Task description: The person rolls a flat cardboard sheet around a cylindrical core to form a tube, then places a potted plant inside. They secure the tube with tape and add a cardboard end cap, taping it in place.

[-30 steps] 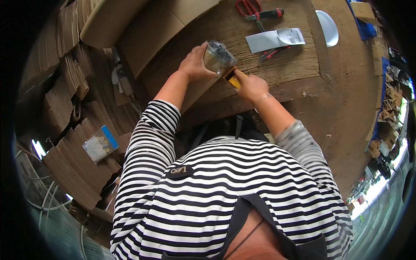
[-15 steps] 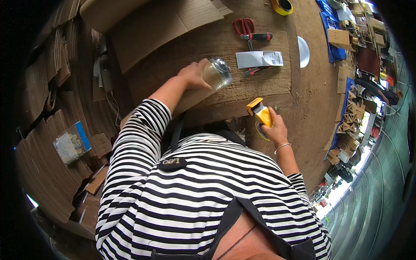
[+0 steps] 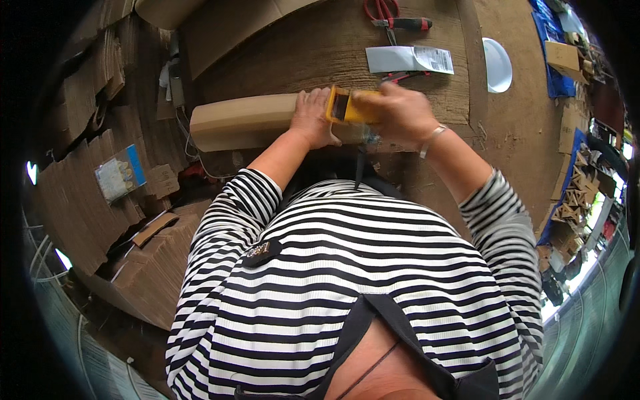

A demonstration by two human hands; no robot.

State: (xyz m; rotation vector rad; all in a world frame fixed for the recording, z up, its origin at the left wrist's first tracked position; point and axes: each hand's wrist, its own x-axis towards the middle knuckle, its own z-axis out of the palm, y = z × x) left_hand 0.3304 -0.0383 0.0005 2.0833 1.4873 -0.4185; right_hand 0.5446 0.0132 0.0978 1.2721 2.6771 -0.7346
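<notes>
A long brown cardboard roll (image 3: 247, 121) lies on its side across the near edge of the workbench. My left hand (image 3: 312, 121) is wrapped over it near its right end, thumb toward me. My right hand (image 3: 405, 113) grips a yellow tape dispenser (image 3: 339, 105), whose front is against the roll's right end, right beside my left fingers. Clear plastic (image 3: 367, 133) shows at that end, mostly under the dispenser and right hand. The right hand is somewhat blurred by motion.
Beyond my hands lie a white labelled paper packet (image 3: 407, 59), red-handled scissors (image 3: 381, 9) and a red-and-black-handled tool (image 3: 410, 24). A white round dish (image 3: 497, 65) is farther right. Flat cardboard (image 3: 233, 27) covers the far left; stacked cardboard (image 3: 60, 193) stands at left.
My right hand has brought the tape dispenser up and left onto the roll's end. The roll has turned from slanted to nearly level, with my left hand still on it.
</notes>
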